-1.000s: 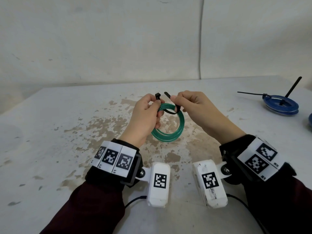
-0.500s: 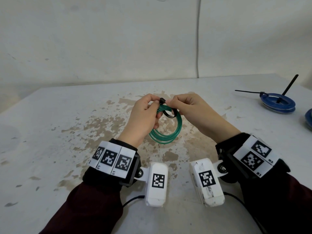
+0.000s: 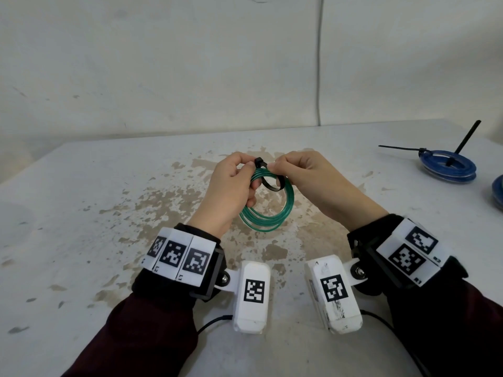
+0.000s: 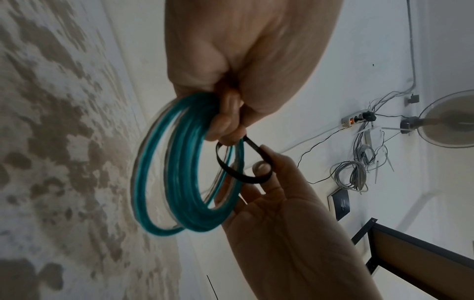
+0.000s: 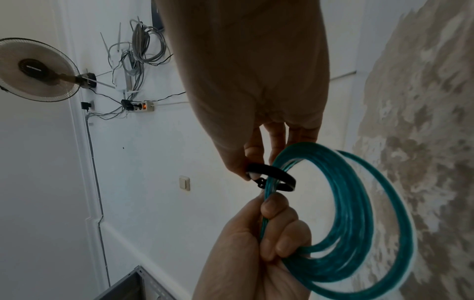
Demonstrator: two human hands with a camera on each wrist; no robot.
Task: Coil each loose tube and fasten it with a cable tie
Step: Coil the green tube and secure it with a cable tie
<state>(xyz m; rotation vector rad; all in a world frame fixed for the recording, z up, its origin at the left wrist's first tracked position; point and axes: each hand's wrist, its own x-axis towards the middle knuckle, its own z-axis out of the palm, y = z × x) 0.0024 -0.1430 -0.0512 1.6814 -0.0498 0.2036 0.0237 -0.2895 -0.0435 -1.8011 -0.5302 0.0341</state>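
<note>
Holding green tube coil in our left hand; right hand pinches looped black cable tie, untightened; blue coil far right already tied.

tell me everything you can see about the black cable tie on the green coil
The black cable tie is a thin, flat strap, plastic by its look, bent into a loose loop around the strands at the top of the green tube coil, not yet drawn tight. Its small square head sits at the top between the two thumbs. The right hand pinches the strap next to the head, while the left hand grips the coil just below it. The whole thing is held up above the stained table.
</note>
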